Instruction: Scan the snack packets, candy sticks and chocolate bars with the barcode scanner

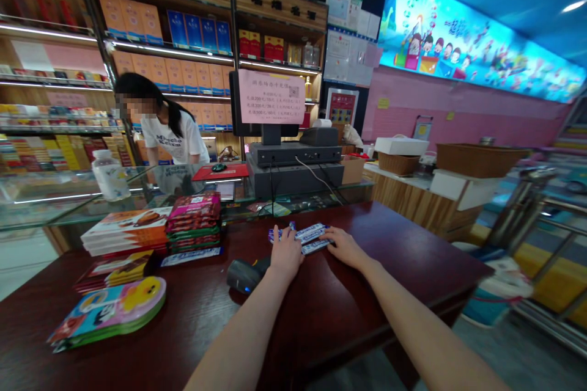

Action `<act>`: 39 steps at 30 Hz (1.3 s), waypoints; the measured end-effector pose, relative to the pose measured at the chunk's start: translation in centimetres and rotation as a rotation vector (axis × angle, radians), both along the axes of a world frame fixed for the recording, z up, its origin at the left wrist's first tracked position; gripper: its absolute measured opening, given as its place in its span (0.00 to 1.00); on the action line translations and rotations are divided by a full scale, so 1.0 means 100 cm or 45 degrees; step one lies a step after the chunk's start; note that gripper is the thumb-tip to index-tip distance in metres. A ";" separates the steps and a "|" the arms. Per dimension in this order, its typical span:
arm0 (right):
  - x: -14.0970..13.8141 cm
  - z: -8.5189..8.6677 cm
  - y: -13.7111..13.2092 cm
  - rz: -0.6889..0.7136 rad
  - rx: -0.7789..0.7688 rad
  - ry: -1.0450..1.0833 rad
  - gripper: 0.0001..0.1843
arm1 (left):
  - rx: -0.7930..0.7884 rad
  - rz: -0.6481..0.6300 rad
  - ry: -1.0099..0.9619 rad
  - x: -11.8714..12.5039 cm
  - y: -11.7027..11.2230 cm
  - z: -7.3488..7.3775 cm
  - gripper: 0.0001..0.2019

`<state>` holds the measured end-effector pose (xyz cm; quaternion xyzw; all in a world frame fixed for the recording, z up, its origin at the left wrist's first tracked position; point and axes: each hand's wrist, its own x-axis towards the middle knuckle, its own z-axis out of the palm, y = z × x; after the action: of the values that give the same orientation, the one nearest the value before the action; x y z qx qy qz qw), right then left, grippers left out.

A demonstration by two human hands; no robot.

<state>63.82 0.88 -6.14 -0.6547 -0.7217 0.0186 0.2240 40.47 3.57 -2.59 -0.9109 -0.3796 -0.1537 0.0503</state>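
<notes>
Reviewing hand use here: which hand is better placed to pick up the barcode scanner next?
Probably the left hand: it lies beside the barcode scanner, while the right hand rests beyond the blue-and-white packets.

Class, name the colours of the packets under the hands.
The packets are blue and white, best seen in the head view.

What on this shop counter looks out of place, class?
The blue-and-white packets under the left hand and right hand lie crooked and overlapping, unlike the neatly stacked boxes nearby.
</notes>
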 end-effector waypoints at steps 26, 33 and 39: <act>-0.124 0.063 0.017 0.357 0.390 0.143 0.18 | -0.054 0.234 -0.537 -0.143 0.026 0.055 0.15; -0.154 0.054 0.032 0.410 0.493 0.215 0.24 | 0.031 0.301 -0.720 -0.188 0.029 0.038 0.16; -0.165 0.044 0.042 0.364 0.603 0.290 0.18 | 0.130 0.282 -0.864 -0.206 0.029 0.021 0.15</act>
<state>47.31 5.13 -1.77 -0.4697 -0.7611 -0.0458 0.4450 19.89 6.50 -0.49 -0.7577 -0.4630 -0.4596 -0.0169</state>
